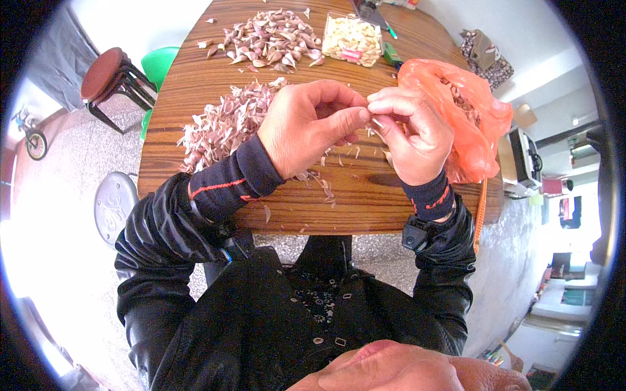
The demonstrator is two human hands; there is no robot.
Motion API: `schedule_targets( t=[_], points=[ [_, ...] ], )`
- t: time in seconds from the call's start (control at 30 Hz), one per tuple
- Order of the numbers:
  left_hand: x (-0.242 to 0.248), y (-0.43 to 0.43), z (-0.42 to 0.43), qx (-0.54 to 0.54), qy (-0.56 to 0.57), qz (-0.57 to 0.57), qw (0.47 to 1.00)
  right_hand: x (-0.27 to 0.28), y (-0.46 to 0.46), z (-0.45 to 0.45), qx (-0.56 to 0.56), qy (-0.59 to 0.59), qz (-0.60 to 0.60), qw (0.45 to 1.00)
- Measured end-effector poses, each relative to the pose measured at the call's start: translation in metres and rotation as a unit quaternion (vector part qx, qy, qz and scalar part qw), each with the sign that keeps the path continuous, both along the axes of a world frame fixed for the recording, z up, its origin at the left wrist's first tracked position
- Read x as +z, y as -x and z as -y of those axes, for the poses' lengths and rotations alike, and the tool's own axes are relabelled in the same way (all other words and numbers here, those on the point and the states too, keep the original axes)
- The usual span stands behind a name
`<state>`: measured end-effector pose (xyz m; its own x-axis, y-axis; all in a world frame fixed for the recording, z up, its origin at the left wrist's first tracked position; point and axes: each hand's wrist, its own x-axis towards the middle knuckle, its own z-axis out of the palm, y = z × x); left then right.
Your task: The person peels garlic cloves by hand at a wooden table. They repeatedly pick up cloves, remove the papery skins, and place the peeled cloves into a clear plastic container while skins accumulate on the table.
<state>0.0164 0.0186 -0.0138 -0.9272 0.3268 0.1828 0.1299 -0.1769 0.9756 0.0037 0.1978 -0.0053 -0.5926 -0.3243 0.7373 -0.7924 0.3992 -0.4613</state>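
Note:
My left hand and my right hand meet at the fingertips above the wooden table. Both pinch a small item that looks like a garlic clove, mostly hidden by the fingers. Under and left of my left hand spreads a heap of dry garlic skins. Farther back lies a pile of unpeeled garlic cloves. Beside that pile, a clear plastic box is filled with pale peeled cloves. Right of my right hand sits an orange plastic bag, its mouth showing brownish, garlic-like contents.
Loose skin flakes are scattered near the table's front edge. A green-and-dark object lies behind the bag, and a green-tipped pen is farther back. Stacked stools, a green chair and a grey stool stand left of the table.

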Motion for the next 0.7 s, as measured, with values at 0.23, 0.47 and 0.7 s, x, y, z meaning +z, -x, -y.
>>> schedule_targets(
  t=[0.23, 0.47, 0.7],
  points=[
    [-0.0026, 0.0043, 0.0030, -0.037, -0.028, 0.031, 0.998, 0.0007, 0.0020, -0.0010, 0.019, -0.018, -0.014, 1.000],
    [-0.0041, 0.0075, 0.0047, -0.057, -0.046, 0.030, 0.997, 0.0008, 0.0017, -0.0029, 0.031, -0.016, 0.005, 0.999],
    [-0.0067, 0.0065, 0.0013, -0.028, -0.043, -0.001, 0.999, -0.0004, -0.0029, 0.0004, 0.023, 0.011, 0.067, 0.997]
  ],
)
